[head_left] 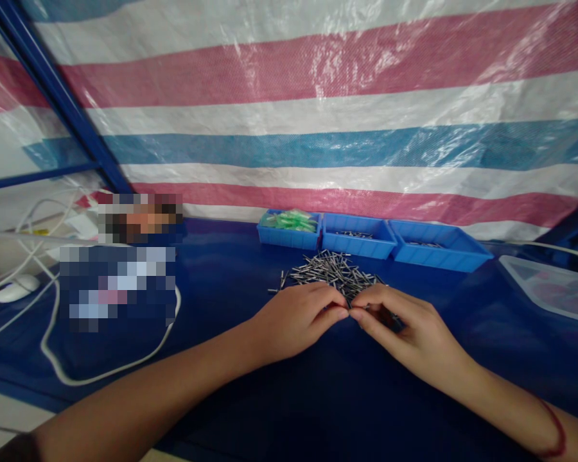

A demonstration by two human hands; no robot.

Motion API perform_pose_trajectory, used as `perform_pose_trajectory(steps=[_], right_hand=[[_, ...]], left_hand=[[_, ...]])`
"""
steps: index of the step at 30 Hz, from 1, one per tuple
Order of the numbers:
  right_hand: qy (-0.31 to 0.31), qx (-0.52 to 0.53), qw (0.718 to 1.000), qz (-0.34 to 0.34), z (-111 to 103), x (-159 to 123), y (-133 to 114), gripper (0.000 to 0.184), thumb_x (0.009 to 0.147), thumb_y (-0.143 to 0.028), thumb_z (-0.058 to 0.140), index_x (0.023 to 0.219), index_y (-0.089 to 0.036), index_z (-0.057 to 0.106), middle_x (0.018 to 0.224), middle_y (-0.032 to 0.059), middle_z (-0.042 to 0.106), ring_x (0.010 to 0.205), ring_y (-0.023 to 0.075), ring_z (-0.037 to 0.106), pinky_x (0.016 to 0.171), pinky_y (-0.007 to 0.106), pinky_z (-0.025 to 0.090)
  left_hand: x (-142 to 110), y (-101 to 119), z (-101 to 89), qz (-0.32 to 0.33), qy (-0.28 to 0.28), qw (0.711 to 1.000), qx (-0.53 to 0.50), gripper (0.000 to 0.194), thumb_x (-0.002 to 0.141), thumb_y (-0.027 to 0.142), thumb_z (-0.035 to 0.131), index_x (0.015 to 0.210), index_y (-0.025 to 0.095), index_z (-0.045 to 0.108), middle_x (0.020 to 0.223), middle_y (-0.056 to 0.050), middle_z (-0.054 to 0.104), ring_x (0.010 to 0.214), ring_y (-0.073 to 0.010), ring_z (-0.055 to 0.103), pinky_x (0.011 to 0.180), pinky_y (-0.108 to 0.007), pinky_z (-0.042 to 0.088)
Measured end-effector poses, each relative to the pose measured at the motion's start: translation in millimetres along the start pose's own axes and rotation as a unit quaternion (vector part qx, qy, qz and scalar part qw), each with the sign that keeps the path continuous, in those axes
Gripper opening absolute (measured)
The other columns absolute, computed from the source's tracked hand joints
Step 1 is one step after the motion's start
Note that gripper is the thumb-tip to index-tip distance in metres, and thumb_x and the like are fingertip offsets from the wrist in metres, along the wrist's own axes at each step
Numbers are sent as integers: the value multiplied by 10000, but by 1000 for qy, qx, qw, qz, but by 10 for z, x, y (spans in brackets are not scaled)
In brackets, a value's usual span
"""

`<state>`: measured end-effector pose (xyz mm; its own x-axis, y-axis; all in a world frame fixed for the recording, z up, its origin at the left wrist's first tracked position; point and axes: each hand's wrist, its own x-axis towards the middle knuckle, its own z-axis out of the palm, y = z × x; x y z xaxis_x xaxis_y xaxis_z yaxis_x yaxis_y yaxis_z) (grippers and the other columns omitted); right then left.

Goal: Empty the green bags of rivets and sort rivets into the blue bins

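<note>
My left hand and my right hand meet fingertip to fingertip over the front of a pile. Thumb and forefinger of each are pinched together. Whatever sits between the fingertips is too small and too covered to make out; a dark sliver shows there. Just behind the hands lies a heap of thin metal pins, silver and dark, pointing every way. A few stray pins lie at its left side. My hands hide the near edge of the heap.
Behind the heap stand three blue bins: one with green packets, a middle bin and a right bin, both holding metal pieces. A translucent lidded box is at right. White cable and a mouse lie left.
</note>
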<state>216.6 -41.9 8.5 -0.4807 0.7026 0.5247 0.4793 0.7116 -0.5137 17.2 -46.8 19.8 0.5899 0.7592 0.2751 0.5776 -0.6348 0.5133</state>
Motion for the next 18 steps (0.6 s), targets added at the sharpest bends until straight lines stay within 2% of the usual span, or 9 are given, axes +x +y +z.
perform_pose_trajectory(steps=[6, 18], right_hand=[[-7, 14, 1000, 21, 8, 6, 23, 103, 860, -275, 536, 841, -206, 611, 676, -5, 614, 578, 111, 572, 518, 230, 449], [3, 45, 998, 35, 15, -15, 23, 84, 856, -266, 554, 882, -222, 621, 690, -10, 615, 590, 113, 574, 525, 232, 451]], left_hand=[[10, 13, -23, -10, 25, 999, -29, 156, 924, 239, 462, 953, 172, 600, 852, -15, 637, 756, -122, 576, 742, -241, 436], [0, 39, 7, -24, 16, 997, -72, 185, 911, 281, 475, 987, 170, 603, 823, -13, 610, 692, -108, 547, 658, -228, 419]])
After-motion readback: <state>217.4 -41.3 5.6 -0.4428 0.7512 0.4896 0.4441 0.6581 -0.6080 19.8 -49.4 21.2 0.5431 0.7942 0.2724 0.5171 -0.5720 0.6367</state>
